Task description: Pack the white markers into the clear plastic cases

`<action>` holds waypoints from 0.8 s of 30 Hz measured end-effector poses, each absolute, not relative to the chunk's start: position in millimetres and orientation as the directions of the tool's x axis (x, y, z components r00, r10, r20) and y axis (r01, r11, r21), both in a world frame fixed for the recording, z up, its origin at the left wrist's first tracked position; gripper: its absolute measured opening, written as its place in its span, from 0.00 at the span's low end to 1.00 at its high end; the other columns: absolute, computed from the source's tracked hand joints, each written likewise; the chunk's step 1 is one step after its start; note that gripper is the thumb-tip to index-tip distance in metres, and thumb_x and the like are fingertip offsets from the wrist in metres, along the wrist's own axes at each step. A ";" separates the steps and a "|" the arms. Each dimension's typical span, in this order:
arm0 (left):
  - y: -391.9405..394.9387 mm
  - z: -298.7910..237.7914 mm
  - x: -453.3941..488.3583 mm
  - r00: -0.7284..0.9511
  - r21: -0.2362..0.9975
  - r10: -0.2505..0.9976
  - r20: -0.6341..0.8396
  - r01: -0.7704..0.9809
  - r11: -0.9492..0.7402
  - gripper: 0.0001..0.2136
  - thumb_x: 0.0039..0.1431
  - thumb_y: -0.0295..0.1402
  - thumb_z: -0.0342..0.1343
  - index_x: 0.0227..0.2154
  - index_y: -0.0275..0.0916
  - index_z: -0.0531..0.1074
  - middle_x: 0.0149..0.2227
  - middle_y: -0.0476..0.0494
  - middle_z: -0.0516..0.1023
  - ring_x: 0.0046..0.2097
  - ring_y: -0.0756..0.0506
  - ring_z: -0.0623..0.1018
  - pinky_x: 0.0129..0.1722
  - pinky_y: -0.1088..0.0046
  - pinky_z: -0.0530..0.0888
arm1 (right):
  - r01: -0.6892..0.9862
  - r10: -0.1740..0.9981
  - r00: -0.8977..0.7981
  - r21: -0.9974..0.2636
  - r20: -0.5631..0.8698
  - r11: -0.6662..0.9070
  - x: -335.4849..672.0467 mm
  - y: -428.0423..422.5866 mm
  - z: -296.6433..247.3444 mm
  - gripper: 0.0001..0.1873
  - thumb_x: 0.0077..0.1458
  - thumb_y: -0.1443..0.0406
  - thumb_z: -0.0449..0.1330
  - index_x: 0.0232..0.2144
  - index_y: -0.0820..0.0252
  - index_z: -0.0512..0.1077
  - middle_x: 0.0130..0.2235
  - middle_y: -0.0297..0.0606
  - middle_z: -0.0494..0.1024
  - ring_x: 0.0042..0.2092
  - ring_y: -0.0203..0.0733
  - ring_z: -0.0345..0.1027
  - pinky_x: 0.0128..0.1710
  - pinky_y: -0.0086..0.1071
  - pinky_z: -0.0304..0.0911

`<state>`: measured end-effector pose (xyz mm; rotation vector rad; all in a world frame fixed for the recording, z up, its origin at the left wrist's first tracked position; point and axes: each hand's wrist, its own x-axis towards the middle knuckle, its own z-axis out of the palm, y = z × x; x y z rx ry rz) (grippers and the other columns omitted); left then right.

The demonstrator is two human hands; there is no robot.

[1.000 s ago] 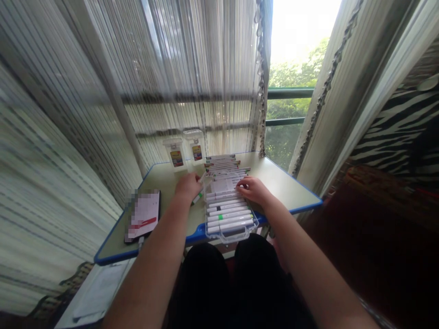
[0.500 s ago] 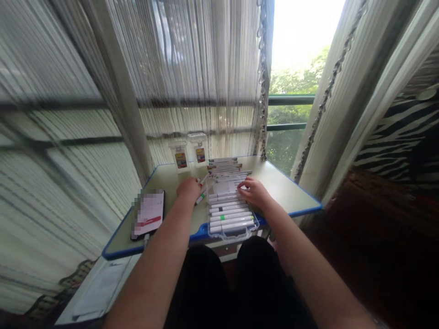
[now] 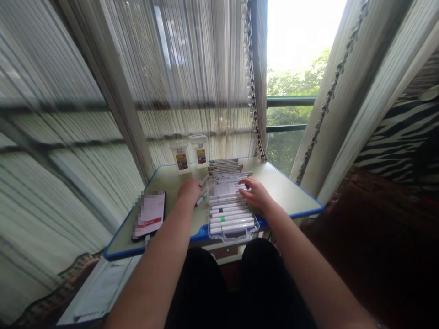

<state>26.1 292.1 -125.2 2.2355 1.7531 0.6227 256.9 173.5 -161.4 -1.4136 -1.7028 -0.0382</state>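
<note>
My left hand (image 3: 188, 188) is over the table left of the clear case, its fingers mostly hidden behind the back of the hand. A white marker (image 3: 203, 181) with a red band sticks out at its fingertips, slanting toward the case. Just below lies another white marker with a green band (image 3: 200, 199). The open clear plastic case (image 3: 234, 236) holds a row of white markers (image 3: 231, 218), some with green or dark bands. My right hand (image 3: 255, 192) hovers at the case's right side, fingers apart and slightly bent, with nothing seen in them.
More markers (image 3: 224, 167) lie in a stack behind the case. Two clear containers with labels (image 3: 181, 161) stand at the back left. A phone or tablet (image 3: 151, 214) with a cable lies on the table's left (image 3: 277, 183). Curtains and a window are behind.
My right hand's fingers have spread a little at the case's edge. My left hand and its marker have shifted only slightly. The view has turned a little.
</note>
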 end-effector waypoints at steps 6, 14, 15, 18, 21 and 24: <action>280.2 -113.9 30.2 0.227 0.178 0.969 0.097 0.954 -0.242 0.12 0.56 0.31 0.52 0.39 0.33 0.77 0.47 0.26 0.76 0.48 0.33 0.76 0.43 0.62 0.71 | 0.790 0.775 0.048 -0.499 0.631 0.357 258.4 174.1 -161.8 0.11 0.49 0.66 0.57 0.36 0.60 0.73 0.28 0.33 0.65 0.32 0.38 0.61 0.36 0.32 0.58; 278.1 -116.8 31.7 0.290 0.098 0.944 0.158 0.947 -0.307 0.13 0.57 0.29 0.49 0.38 0.30 0.78 0.44 0.24 0.77 0.47 0.30 0.77 0.39 0.59 0.72 | 0.782 0.783 0.048 -0.511 0.620 0.357 257.6 174.0 -161.6 0.09 0.49 0.66 0.57 0.34 0.60 0.74 0.28 0.33 0.65 0.32 0.38 0.61 0.35 0.31 0.59; 278.0 -117.2 31.9 0.291 0.103 0.942 0.166 0.945 -0.310 0.13 0.57 0.28 0.49 0.37 0.31 0.78 0.43 0.24 0.77 0.46 0.29 0.77 0.39 0.59 0.72 | 0.781 0.784 0.051 -0.514 0.618 0.355 257.1 173.7 -161.3 0.09 0.49 0.66 0.57 0.34 0.60 0.74 0.28 0.33 0.65 0.32 0.38 0.61 0.35 0.31 0.59; 277.9 -116.6 32.2 0.281 0.134 0.939 0.198 0.941 -0.310 0.12 0.57 0.28 0.49 0.35 0.31 0.78 0.42 0.23 0.78 0.44 0.30 0.78 0.38 0.58 0.72 | 0.783 0.782 0.048 -0.509 0.622 0.356 256.9 173.1 -160.6 0.08 0.49 0.66 0.57 0.33 0.60 0.74 0.27 0.33 0.65 0.31 0.37 0.61 0.36 0.31 0.59; 278.1 -115.5 31.6 0.241 0.167 0.945 0.219 0.945 -0.280 0.13 0.57 0.27 0.48 0.34 0.31 0.78 0.41 0.22 0.78 0.43 0.30 0.78 0.37 0.57 0.72 | 0.776 0.781 0.048 -0.515 0.623 0.363 257.8 173.2 -160.3 0.08 0.49 0.66 0.57 0.33 0.59 0.74 0.27 0.32 0.65 0.31 0.37 0.61 0.35 0.30 0.59; 278.0 -115.3 29.5 0.186 0.206 0.951 0.246 0.949 -0.239 0.12 0.56 0.26 0.49 0.33 0.30 0.78 0.40 0.21 0.78 0.41 0.29 0.78 0.37 0.56 0.71 | 0.774 0.781 0.052 -0.519 0.622 0.362 258.2 173.3 -160.3 0.07 0.49 0.66 0.57 0.32 0.59 0.74 0.27 0.32 0.65 0.30 0.36 0.61 0.34 0.30 0.59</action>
